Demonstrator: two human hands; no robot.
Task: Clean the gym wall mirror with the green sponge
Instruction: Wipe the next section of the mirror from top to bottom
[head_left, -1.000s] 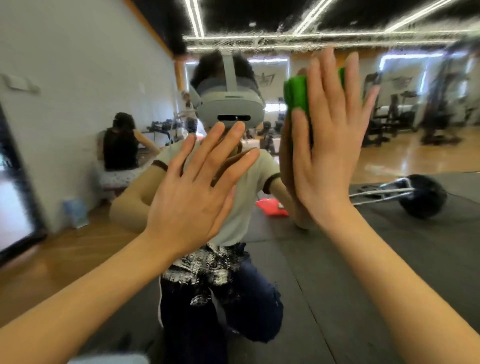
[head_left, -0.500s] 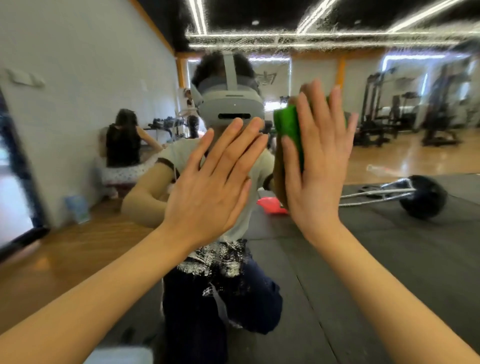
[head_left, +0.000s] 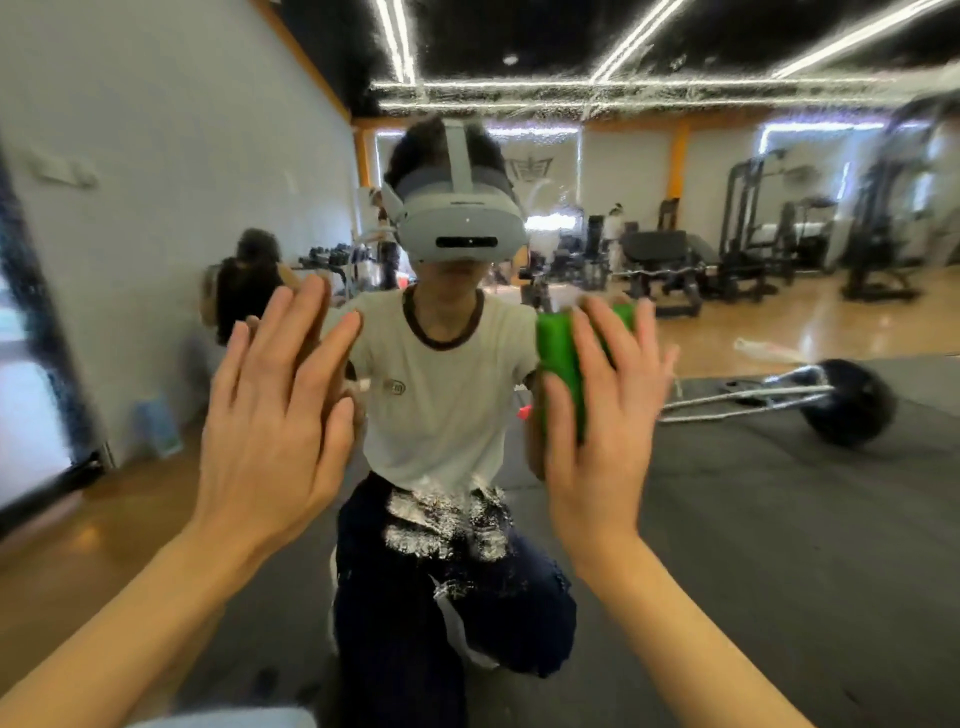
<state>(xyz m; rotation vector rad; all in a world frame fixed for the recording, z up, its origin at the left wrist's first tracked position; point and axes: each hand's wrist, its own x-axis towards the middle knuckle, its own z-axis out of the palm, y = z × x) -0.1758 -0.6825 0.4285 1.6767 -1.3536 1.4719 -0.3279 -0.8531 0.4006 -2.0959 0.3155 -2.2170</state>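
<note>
The wall mirror (head_left: 779, 519) fills the whole view and reflects the gym and a kneeling person in a headset. My right hand (head_left: 602, 426) presses the green sponge (head_left: 558, 358) flat against the glass with straight, spread fingers. My left hand (head_left: 275, 421) lies flat on the mirror to the left, fingers straight, holding nothing. White foam smears (head_left: 447, 525) sit on the glass between and below my hands, and a foamy streak (head_left: 623, 93) runs across the top.
The reflection shows a barbell (head_left: 810, 400) on black floor mats, weight machines (head_left: 753, 244) at the back right, and a seated person (head_left: 244, 286) by the left wall. A dark frame edge (head_left: 36, 332) stands at far left.
My right hand has slid the sponge down the glass from head height to chest height. My left hand has shifted a little lower and left, still flat on the mirror.
</note>
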